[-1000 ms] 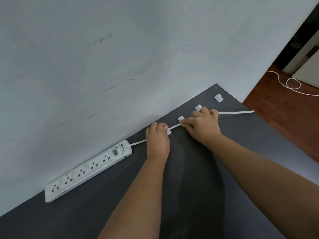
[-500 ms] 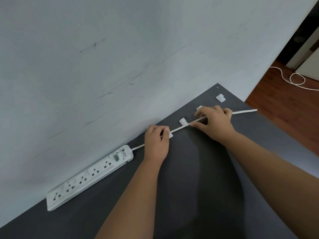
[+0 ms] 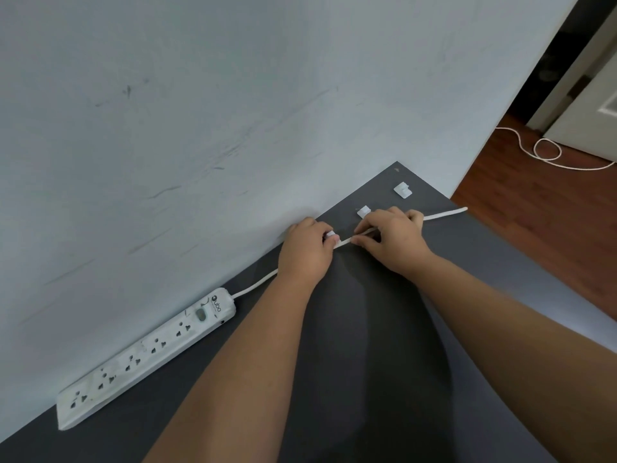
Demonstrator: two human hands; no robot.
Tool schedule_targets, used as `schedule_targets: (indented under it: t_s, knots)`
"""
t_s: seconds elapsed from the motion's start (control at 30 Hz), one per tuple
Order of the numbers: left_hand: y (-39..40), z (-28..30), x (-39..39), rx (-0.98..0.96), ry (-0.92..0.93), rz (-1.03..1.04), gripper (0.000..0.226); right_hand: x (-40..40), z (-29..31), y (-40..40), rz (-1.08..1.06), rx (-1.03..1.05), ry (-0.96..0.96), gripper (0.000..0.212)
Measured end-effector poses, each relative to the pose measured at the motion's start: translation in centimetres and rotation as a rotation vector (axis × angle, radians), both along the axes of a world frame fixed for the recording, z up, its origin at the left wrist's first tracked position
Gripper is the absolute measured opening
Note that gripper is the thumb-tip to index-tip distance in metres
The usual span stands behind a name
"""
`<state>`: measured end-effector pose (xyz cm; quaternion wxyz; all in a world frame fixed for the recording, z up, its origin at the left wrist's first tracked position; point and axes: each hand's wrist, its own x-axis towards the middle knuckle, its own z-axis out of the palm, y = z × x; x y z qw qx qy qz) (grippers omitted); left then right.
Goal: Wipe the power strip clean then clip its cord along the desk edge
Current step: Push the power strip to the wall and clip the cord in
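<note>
Two Hands Seating the Cord in a Clip

Both hands work the same short run of cord (image 3: 344,242) at the back of the desk (image 3: 384,345). The left hand (image 3: 305,252) has its fingers closed on a small white clip (image 3: 331,234), thumb and forefinger pinched together over it where the cord meets it. The right hand (image 3: 392,240) is pinched on the cord just beside the left, fingertips together around the white line, holding it taut.

The cord's long axis runs diagonally along the wall (image 3: 233,128) edge: from the power strip (image 3: 147,359) at lower left, under the left hand, through the right hand, then off the desk's right edge. The left hand is nearer the strip; the right hand is nearer the free end.

Two further clips lie beyond the fingers, up and to the right: one (image 3: 363,211) touching the right hand's knuckles, one (image 3: 402,189) well apart near the desk corner. Both appear empty. The next seating therefore lies along the same axis, toward the corner.

No containers are in view. Grime still shows on the strip's face.
</note>
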<state>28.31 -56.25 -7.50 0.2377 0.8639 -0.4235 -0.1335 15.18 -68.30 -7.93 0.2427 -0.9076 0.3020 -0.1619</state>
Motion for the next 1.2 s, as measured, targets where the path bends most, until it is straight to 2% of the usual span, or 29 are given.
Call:
schedule_targets:
  t_s: [0.43, 0.63, 0.77, 0.9, 1.0, 1.2]
  knots:
    - [0.1, -1.2, -1.5, -0.117, -0.047, 0.103, 0.021, 2.6, -0.8, -0.3, -0.111, -0.083, 0.084, 0.017]
    - [0.3, -2.8, -1.6, -0.183, -0.182, 0.141, 0.013, 0.2, 0.5, -2.7, -0.044, -0.140, 0.064, 0.030]
    - [0.1, -2.2, -1.9, -0.150, -0.098, 0.174, 0.016, -3.2, 1.0, -6.1, -0.098, -0.034, 0.075, 0.020]
    - [-2.2, -0.7, -2.1, -0.103, -0.089, 0.064, 0.033, -3.5, 0.1, -7.0, -0.112, 0.024, 0.067, 0.014]
    - [-5.3, 0.5, -1.8, -0.067, 0.043, 0.039, 0.029, -3.1, -0.1, -7.1, -0.150, 0.023, 0.052, 0.013]
    - [-8.0, 0.8, -1.6, 0.022, 0.148, 0.035, 0.017, -3.1, -0.2, -7.6, -0.151, 0.002, 0.128, 0.021]
